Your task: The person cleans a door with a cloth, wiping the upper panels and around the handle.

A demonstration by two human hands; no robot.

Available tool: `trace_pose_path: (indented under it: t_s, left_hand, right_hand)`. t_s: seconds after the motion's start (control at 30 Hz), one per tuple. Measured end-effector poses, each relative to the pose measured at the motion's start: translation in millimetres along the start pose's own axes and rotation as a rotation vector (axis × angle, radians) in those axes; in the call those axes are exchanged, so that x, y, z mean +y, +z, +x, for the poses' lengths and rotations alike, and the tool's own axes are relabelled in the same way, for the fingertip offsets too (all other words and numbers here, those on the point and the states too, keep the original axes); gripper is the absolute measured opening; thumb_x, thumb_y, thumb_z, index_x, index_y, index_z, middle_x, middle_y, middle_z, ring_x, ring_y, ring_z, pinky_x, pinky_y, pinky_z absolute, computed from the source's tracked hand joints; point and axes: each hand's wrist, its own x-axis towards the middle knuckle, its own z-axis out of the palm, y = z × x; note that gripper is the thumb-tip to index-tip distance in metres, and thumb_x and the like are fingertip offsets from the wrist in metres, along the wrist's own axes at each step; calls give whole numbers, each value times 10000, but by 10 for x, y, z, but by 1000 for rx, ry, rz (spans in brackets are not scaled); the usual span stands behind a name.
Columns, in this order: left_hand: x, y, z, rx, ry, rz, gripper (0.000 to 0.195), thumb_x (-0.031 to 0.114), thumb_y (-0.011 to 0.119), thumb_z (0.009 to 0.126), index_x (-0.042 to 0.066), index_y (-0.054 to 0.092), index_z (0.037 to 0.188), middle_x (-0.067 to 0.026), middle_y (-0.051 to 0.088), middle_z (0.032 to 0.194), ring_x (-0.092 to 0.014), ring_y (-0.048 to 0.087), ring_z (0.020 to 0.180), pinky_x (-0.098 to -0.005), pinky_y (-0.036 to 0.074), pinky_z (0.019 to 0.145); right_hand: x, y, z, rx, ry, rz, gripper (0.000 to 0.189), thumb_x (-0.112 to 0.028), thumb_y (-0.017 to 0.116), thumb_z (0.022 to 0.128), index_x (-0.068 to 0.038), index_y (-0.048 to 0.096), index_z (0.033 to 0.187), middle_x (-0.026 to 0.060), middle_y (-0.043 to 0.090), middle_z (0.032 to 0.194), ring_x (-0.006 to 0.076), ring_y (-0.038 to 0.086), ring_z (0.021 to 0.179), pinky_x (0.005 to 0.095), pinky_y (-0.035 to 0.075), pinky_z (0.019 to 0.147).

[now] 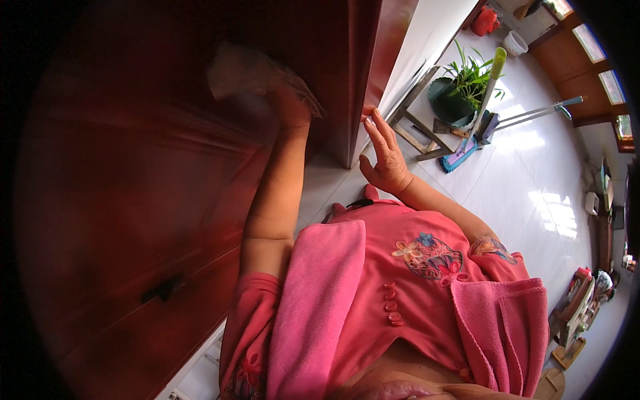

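My left hand [291, 106] is pressed to a pale cloth [240, 74] that lies against a glossy dark red wooden panel [125, 190], perhaps a door or a cabinet front. Blur and shadow hide most of its fingers. My right hand [387, 160] holds nothing. Its fingers are spread, and the fingertips rest on or close by the panel's reddish side edge [372, 95]. A pink towel [320, 280] hangs over my shoulders, down both sides of my chest. Low on the panel sits a dark metal fitting [162, 288].
To the right, a wooden stool frame [430, 150] stands by a potted green plant [452, 102]. A mop with a blue head [457, 156] lies on the glossy tiled floor [520, 175]. A white bucket [515, 44] and a red container [485, 21] stand farther off.
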Motion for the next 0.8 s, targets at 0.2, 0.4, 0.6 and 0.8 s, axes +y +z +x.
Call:
trace_pose_path:
  t_s: [0.2, 0.4, 0.6, 0.8]
  left_hand:
    - [-403, 196, -630, -338, -549, -367, 466, 370, 342, 1032, -8, 603, 960, -200, 639, 1015, -298, 617, 922, -422, 510, 891]
    - [453, 338, -716, 119, -1102, -1348, 481, 435, 381, 1041, 96, 464, 1372, -116, 532, 1312, -243, 525, 1176, -416, 450, 1035]
    - [235, 491, -1093, 24, -1246, -1120, 537, 462, 315, 1036, 107, 426, 1422, -113, 461, 1445, -285, 448, 1316, -465, 334, 1143]
    - [164, 211, -1159, -45, -1440, -1288, 547, 505, 361, 991, 101, 543, 1313, -111, 546, 1344, -312, 524, 1231, -503, 406, 1073]
  right_hand:
    - [17, -5, 10, -11, -28, -26, 844, 1, 627, 676, -20, 379, 1482, 270, 309, 1546, 437, 347, 1411, 473, 319, 1164]
    - [70, -60, 1, -8, -17, -29, 828, 1, 612, 677, -25, 394, 1475, 256, 334, 1538, 427, 363, 1405, 474, 337, 1156]
    - [119, -153, 60, -85, -98, -3, 790, 3, 640, 708, -44, 422, 1465, 254, 365, 1522, 434, 394, 1388, 465, 360, 1132]
    - [225, -212, -163, -88, 12, 120, 775, 16, 629, 683, -60, 446, 1432, 202, 385, 1527, 385, 431, 1367, 467, 399, 1105]
